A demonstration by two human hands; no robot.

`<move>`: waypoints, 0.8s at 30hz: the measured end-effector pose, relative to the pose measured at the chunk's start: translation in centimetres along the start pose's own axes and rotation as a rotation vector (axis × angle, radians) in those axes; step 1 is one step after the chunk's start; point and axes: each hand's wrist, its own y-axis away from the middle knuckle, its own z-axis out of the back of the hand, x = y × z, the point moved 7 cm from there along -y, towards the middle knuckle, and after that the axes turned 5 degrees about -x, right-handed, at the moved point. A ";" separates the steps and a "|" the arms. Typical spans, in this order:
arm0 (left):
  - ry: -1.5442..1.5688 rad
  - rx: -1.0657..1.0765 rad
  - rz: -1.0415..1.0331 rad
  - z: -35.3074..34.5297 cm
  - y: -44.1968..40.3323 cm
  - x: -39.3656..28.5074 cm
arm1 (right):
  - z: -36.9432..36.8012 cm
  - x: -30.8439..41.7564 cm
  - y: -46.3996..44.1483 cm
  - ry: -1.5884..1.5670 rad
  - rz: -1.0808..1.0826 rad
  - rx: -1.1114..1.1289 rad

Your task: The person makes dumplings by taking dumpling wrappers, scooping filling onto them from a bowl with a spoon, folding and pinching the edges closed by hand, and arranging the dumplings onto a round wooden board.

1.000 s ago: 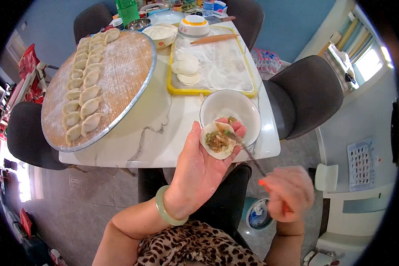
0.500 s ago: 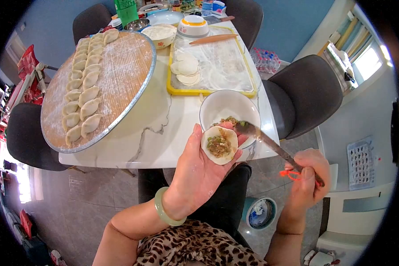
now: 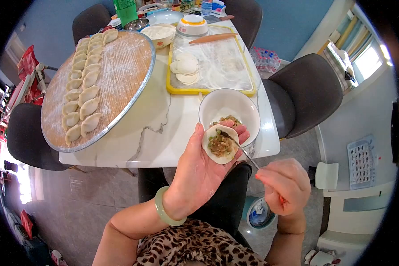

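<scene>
Round white dough wrapper (image 3: 221, 160), topped with brown-and-green filling (image 3: 220, 146), rests on the upturned left hand (image 3: 199, 170), whose palm is spread beneath it, fingers loosely curved. The right hand (image 3: 287, 188) is closed around the handle of a thin metal utensil (image 3: 248, 157), its tip touching the filling. Reddish marks on the upturned white bowl with an orange ring (image 3: 193, 29) are too small to read, as is the pale wall chart with rows of dark figures (image 3: 361, 162). Wrapper and fingers hide part of the near rim of a dark-rimmed white bowl (image 3: 230, 100). Beyond it, a yellow-edged floured board (image 3: 226, 80) bears loose flat wrappers (image 3: 186, 67) and a tapered wooden rolling pin (image 3: 213, 38). To its left, plump pale dumplings (image 3: 89, 93) line a round wooden board with a silvery rim (image 3: 124, 71), near a bright green bottle (image 3: 127, 13).
</scene>
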 end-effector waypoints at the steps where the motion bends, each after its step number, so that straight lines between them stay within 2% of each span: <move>1: 0.009 0.000 0.001 0.1 0.0 0.0 | -0.3 0.4 0.1 0.005 0.038 0.036; 6: -0.004 -0.012 -0.005 0.3 0.0 -0.4 | 0.0 1.5 0.2 0.072 0.116 0.034; 12: -0.011 -0.012 -0.019 0.4 0.0 -0.5 | 0.8 -0.1 0.0 -0.063 -0.026 -0.064; 14: 0.012 -0.028 -0.021 0.3 0.3 -0.7 | 0.3 -2.1 0.2 -0.164 -0.199 -0.061; 15: 0.010 -0.029 -0.021 0.5 0.3 -0.7 | 0.3 -2.0 0.3 -0.165 -0.200 -0.063; 18: -0.038 -0.024 -0.027 0.7 0.4 -1.0 | 1.4 -3.3 1.0 -0.437 -0.546 -0.276; 22: -0.029 -0.017 -0.020 0.6 0.5 -1.1 | 0.6 -3.7 0.8 -0.482 -0.515 -0.220; 24: -0.020 -0.021 -0.012 0.7 0.5 -1.0 | -0.7 -5.2 1.2 -0.495 -0.712 -0.172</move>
